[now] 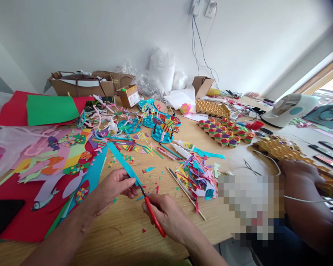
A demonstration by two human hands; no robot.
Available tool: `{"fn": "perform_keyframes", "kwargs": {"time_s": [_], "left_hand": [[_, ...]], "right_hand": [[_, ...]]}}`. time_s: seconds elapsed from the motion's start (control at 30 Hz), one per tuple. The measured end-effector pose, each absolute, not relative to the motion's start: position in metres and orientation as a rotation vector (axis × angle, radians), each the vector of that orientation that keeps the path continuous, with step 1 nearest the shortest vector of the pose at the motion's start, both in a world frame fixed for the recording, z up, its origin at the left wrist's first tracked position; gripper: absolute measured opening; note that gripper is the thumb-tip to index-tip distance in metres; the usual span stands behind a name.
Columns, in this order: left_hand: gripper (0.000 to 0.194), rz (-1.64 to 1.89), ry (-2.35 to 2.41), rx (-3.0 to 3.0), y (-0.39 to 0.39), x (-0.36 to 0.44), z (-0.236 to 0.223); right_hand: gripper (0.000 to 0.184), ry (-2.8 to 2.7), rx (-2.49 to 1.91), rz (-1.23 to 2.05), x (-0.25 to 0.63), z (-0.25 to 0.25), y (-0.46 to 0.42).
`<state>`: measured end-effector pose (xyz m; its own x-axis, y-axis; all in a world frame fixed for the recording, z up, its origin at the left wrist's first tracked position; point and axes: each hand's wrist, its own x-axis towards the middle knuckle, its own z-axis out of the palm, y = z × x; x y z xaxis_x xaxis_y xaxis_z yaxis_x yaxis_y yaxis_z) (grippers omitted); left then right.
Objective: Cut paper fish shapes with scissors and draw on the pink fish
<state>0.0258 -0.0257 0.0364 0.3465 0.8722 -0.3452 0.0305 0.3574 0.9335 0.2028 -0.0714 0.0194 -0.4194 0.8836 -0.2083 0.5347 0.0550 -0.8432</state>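
My left hand (119, 186) pinches a long blue paper strip (122, 159) between thumb and fingers, low over the wooden table. The strip slants up and left, its far end beside the colored paper pile. In my right hand (166, 212) is a pair of red-handled scissors (152, 212), fingers wrapped round the handles. Its dark blades meet the near end of the strip, just right of my left fingertips. How far the blades are apart cannot be made out. Small paper scraps (150, 170) lie around both hands.
Paper fish cutouts (52, 165) and colored sheets (19, 218) cover the left. A heap of paper offcuts (197, 173) and wooden sticks (185, 192) lie right of center. Painted egg trays (224, 131) and a fan (288, 109) stand farther right. Another person's arm (308, 195) rests at the right.
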Motion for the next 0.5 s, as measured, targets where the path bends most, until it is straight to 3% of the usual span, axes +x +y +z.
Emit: {"fn": "perform_keyframes", "kwargs": {"time_s": [0.5], "left_hand": [[0.024,0.691,1.081,1.062,-0.0243,0.0277,0.0361]], "right_hand": [[0.037,-1.988,-1.424,1.246,0.2039,0.0128,-0.0738]]}}
